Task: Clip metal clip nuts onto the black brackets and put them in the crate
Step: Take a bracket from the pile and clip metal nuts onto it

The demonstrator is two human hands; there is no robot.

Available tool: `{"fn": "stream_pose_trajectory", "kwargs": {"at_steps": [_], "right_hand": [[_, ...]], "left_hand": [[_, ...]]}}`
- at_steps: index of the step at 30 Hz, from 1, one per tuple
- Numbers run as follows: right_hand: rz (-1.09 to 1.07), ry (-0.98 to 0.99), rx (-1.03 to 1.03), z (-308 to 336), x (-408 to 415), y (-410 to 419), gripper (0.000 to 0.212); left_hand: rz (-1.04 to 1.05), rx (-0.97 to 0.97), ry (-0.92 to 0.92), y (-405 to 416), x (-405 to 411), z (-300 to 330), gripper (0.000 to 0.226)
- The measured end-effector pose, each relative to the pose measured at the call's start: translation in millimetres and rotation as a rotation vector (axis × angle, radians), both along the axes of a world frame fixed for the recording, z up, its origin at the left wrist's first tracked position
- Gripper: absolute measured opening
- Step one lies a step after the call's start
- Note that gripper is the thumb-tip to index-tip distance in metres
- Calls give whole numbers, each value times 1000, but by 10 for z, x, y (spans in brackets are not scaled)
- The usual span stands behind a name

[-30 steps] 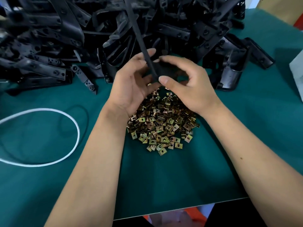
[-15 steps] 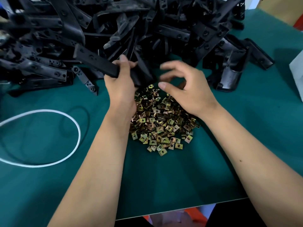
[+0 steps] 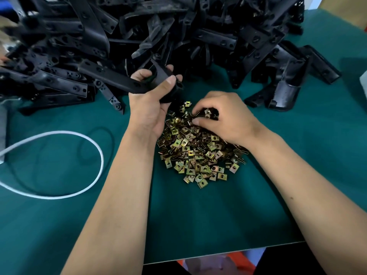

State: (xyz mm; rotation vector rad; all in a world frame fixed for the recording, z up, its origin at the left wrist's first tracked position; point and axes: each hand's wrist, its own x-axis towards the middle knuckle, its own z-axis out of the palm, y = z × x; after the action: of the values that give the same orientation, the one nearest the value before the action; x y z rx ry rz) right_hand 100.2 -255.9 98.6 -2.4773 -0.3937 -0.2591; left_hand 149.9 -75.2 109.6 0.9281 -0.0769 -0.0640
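Head cam: left hand (image 3: pixel 148 108) is wrapped around a black bracket (image 3: pixel 111 77) that sticks out toward 10 o'clock. Right hand (image 3: pixel 224 120) has its fingers curled into the clip nuts (image 3: pixel 196 153), pinching one at the pile's 12 o'clock edge. Big bracket heap (image 3: pixel 158 36) covers the green table (image 3: pixel 198 225) up top, white cord (image 3: pixel 59 165) at 9 o'clock.
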Motion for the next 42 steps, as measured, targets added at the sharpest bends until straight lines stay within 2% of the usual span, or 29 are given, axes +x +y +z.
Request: {"fn": "stream_pose_trajectory", "kwargs": {"at_steps": [4, 7, 10, 13, 14, 21, 25, 30, 35, 42], "right_hand": [[-13, 8, 98, 10, -11, -38, 13], [12, 39, 148, 36, -38, -48, 16], [59, 64, 140, 53, -60, -34, 18], [54, 72, 128, 61, -65, -18, 18], [49, 78, 128, 63, -66, -18, 18], [177, 181, 141, 99, -83, -68, 15], [80, 116, 269, 45, -66, -72, 15], [-34, 6, 389, 22, -33, -81, 11], [-60, 15, 423, 21, -24, -82, 23], [-86, -5, 445, 13, -19, -80, 24]], "left_hand": [[-22, -82, 43, -11, 14, 7, 49], [-22, -122, 84, -8, -2, 5, 63], [-41, -69, 83, -8, -9, 10, 52], [-78, 18, 65, -4, -1, -11, 21], [-81, 7, 73, -6, 0, -16, 18], [-43, -64, 99, -29, -1, -15, 33], [-52, -56, 94, -28, -11, 1, 13], [-75, -33, 73, -33, -36, 7, 23], [-40, 54, 63, -24, -8, 2, 19], [-91, 135, 8, 29, 17, -25, 21]]}}
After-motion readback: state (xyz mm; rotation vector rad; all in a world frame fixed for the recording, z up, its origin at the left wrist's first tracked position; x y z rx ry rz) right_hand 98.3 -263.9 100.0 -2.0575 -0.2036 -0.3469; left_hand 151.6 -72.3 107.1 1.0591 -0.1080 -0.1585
